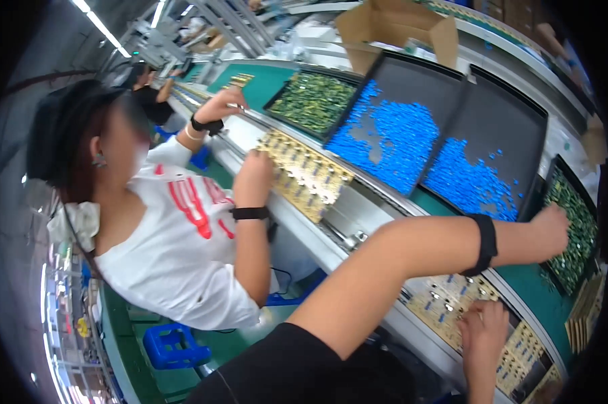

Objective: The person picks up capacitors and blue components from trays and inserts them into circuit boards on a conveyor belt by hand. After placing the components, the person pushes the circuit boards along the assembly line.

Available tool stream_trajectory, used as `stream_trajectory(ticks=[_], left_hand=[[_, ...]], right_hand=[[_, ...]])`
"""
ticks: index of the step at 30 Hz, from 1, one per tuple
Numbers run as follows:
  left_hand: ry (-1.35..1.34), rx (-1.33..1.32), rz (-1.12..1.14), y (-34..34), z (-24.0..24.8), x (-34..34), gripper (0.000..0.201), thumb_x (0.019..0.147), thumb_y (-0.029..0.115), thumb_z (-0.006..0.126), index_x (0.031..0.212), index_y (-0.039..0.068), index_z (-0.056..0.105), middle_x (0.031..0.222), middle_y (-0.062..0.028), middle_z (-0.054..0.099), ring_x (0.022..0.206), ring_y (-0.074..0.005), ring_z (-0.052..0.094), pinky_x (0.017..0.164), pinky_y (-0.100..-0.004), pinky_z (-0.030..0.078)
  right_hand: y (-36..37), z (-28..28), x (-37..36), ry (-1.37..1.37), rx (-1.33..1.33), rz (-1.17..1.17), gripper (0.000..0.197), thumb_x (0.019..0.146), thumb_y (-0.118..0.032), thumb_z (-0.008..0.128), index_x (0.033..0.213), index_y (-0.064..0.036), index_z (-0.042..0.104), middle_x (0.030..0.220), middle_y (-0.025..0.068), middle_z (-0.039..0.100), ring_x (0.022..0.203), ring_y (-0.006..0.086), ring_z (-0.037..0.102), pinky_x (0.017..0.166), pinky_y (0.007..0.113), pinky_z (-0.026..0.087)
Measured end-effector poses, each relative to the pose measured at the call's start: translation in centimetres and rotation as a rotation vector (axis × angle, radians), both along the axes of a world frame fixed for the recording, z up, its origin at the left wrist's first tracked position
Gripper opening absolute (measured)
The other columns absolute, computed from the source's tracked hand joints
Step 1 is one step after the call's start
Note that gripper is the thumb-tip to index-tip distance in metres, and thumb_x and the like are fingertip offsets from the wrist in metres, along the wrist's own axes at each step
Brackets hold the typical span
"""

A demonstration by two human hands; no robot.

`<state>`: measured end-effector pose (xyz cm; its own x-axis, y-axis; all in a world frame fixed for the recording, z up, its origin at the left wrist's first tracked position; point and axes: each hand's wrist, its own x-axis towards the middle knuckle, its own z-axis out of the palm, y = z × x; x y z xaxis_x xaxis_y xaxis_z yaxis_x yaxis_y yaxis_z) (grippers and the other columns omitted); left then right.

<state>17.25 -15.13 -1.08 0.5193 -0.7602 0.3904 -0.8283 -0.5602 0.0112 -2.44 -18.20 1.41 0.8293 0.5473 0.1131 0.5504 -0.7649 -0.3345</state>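
My left arm, with a black wristband, stretches across to the right. My left hand point(549, 234) is at a black tray of small green components point(571, 225), its fingers curled in at the near edge; what they pinch is hidden. My right hand point(485, 330) is lower, over a tan circuit board point(445, 306) on the rail of the line. Its fingers are bent down against the board, and anything in them is too small to make out. Dark and blue parts stand in rows on this board. Another populated board point(522, 353) lies beside it.
Two black trays hold blue components point(391, 138) point(469, 178); another holds green ones point(314, 101). At left a co-worker in a white shirt point(176, 236) handles a board point(300, 175). An open carton point(398, 30) stands behind, stacked boards point(586, 313) at right, a blue stool point(174, 345) below.
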Motion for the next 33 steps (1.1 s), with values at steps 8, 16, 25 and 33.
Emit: stream_trajectory(ticks=[8,16,25,33], left_hand=[[-0.263,0.056,-0.149,1.0,-1.6,1.3,0.013,0.072,0.023,0.063,0.074,0.013,0.072,0.084,-0.0014,0.067,0.088,-0.0224,0.060,0.072,-0.0364,0.044],[-0.148,0.125,-0.196,1.7,-0.6,1.4,0.013,0.072,0.021,0.063,0.074,0.011,0.070,0.082,-0.0025,0.068,0.088,-0.0234,0.061,0.073,-0.0357,0.044],[-0.138,-0.076,-0.177,2.7,0.3,2.1,0.015,0.072,0.020,0.065,0.077,0.006,0.068,0.081,-0.0083,0.068,0.084,-0.0262,0.064,0.068,-0.0390,0.051],[0.009,-0.158,0.006,14.6,13.0,1.2,0.014,0.070,0.015,0.062,0.082,0.008,0.067,0.080,-0.0119,0.065,0.078,-0.0331,0.063,0.067,-0.0432,0.051]], right_hand=[[2.1,-0.9,0.6,-0.011,0.093,0.084,0.023,0.059,-0.005,0.071,0.078,-0.0024,0.059,0.093,0.0074,0.054,0.088,0.0277,0.051,0.075,0.040,0.037],[9.0,-2.8,2.7,-0.118,0.153,0.190,0.027,0.062,-0.002,0.069,0.088,-0.0010,0.061,0.100,0.0128,0.057,0.099,0.0321,0.053,0.081,0.044,0.041],[13.2,-4.0,3.7,-0.293,0.236,0.249,0.018,0.069,-0.003,0.058,0.086,0.0014,0.063,0.090,0.0139,0.059,0.089,0.0301,0.058,0.076,0.043,0.047],[15.0,-3.7,4.1,-0.078,0.313,0.299,0.006,0.073,-0.005,0.055,0.074,0.0003,0.057,0.082,0.0135,0.055,0.078,0.0304,0.058,0.067,0.042,0.046]])
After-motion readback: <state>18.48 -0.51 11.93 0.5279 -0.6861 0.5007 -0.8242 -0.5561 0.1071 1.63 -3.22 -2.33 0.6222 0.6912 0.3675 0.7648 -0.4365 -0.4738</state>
